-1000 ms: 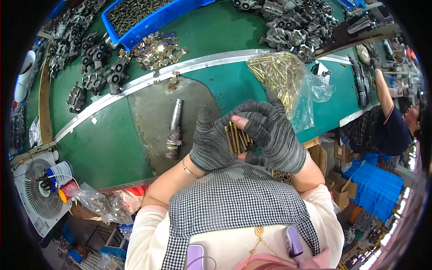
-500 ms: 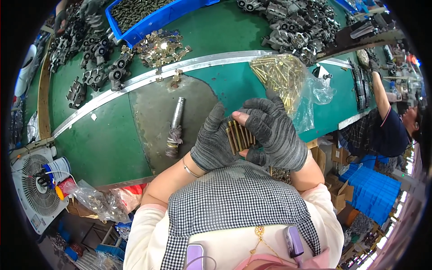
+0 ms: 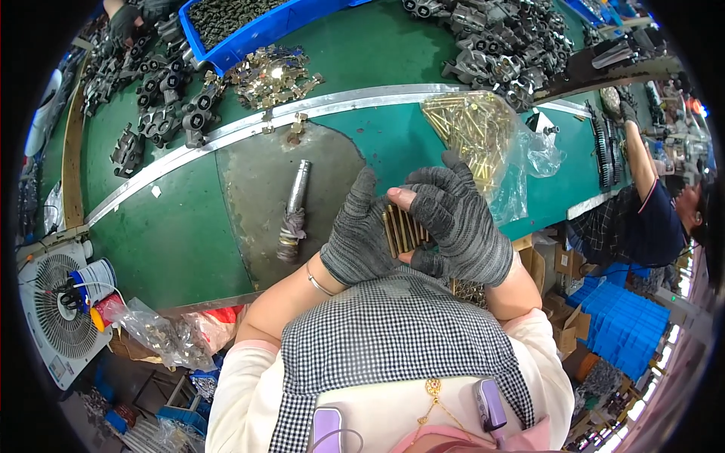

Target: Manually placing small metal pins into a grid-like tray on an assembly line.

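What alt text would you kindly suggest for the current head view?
A person's grey-gloved left hand and right hand hold a row of brass-coloured rods between them at a green workbench. On it lie a metal bar with a wrapped end, a clear bag of gold-coloured fasteners, metal castings and a blue bin.

Your gloved left hand [image 3: 359, 238], thumb [image 3: 360, 189] extended, meets your curled, gloved right hand [image 3: 464, 226]; both bare forearms [image 3: 281, 308] angle inward, elbows bent.
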`<state>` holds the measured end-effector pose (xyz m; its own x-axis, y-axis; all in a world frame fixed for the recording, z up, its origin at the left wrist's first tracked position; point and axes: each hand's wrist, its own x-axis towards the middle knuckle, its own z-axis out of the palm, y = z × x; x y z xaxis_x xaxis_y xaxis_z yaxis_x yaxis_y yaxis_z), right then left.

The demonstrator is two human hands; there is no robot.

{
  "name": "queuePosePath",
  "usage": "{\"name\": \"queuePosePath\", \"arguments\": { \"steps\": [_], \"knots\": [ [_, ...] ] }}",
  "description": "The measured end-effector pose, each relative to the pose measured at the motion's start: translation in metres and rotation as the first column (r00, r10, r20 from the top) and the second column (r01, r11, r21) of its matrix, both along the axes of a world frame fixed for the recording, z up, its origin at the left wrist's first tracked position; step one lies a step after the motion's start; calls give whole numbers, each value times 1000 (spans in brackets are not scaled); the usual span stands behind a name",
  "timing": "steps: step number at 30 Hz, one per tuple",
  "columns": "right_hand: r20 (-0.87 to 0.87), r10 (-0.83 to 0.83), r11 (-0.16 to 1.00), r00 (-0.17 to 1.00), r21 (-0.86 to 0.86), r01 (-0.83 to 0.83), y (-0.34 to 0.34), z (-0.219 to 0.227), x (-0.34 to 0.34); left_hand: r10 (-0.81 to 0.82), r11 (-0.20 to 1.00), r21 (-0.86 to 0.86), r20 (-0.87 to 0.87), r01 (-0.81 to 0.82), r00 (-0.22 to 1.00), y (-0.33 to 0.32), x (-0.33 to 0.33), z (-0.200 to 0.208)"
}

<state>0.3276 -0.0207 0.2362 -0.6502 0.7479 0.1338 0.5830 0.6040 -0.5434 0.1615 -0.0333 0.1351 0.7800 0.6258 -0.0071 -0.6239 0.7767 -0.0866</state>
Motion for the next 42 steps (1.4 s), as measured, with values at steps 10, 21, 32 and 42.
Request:
{"name": "queuePosePath", "arguments": {
  "steps": [10, 21, 32, 42],
  "knots": [
    [21, 9, 1000, 1000, 25, -9, -4, 0, 1, 72, 938, -328, 503, 114, 861, 4, 4, 31],
    [38, 37, 999, 999, -22, -36, -1, 3, 4, 75, 954, -289, 469, 73, 880, 0, 4, 26],
    [-21, -1, 1000, 1000, -14, 1, -2, -5, 10, 101, 974, 225, -315, -29, 944, -5, -3, 19],
    [-37, 6, 1000, 999, 3, -6, -2, 2, 7, 107, 839, -437, 716, 324, 690, 2, 1, 18]
  ]
}}
